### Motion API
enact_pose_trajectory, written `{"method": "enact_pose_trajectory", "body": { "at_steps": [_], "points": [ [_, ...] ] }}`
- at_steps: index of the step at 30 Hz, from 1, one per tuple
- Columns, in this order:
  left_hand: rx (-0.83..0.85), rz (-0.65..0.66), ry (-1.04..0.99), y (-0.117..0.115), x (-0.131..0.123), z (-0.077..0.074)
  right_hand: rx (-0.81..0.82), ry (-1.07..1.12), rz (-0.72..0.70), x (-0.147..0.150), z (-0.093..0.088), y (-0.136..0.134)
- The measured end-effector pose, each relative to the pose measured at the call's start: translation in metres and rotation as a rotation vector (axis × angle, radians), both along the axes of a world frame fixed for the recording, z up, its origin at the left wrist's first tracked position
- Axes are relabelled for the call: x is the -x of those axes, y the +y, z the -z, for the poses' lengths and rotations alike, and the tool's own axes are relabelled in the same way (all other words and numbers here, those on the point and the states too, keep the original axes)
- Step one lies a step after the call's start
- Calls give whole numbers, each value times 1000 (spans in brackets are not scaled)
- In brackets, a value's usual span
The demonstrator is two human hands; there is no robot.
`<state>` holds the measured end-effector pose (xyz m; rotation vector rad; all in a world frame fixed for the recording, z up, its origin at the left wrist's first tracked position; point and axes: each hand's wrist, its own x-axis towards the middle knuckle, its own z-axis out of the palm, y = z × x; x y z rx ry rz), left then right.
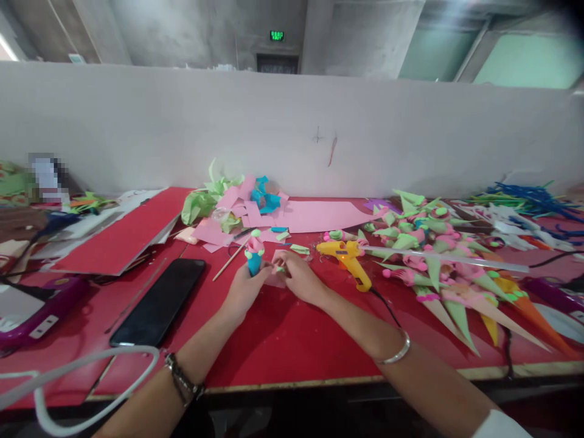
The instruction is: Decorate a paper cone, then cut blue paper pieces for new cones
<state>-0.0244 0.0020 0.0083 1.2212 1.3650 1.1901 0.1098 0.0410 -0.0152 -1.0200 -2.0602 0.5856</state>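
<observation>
My left hand [246,286] is closed around a small paper flower [254,254] with a blue cone body, pink petals and pale green dots on top. Just to its right, my right hand [296,277] has its fingers pinched near a small pale green piece [280,267]; whether that piece is gripped is hard to make out. Pink paper [276,280] lies under both hands. A wooden stick [228,261] rests left of the flower. Right of my right hand, a yellow glue gun [349,261] lies on its side with a clear glue stick [447,258] projecting from its back.
Paper scraps [228,207] are heaped at the back beside a pink sheet [319,216]. Finished paper cones [438,274] pile up on the right. A black phone [159,301] and red board [123,234] lie left. A white cable [137,353] loops at the front left.
</observation>
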Motion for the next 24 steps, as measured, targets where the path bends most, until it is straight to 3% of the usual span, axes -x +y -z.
{"method": "enact_pose_trajectory", "body": {
  "at_steps": [6,12,17,24],
  "points": [
    [85,40,17,-1,-4,-3,120,332,76,0,-2,1],
    [-106,6,-116,-1,-5,1,193,606,31,7,-9,-11],
    [-109,76,-137,-6,-11,-2,161,616,45,9,-17,-21],
    [-134,-33,-129,-4,-8,2,292,620,-67,7,-20,-21]
  ]
}}
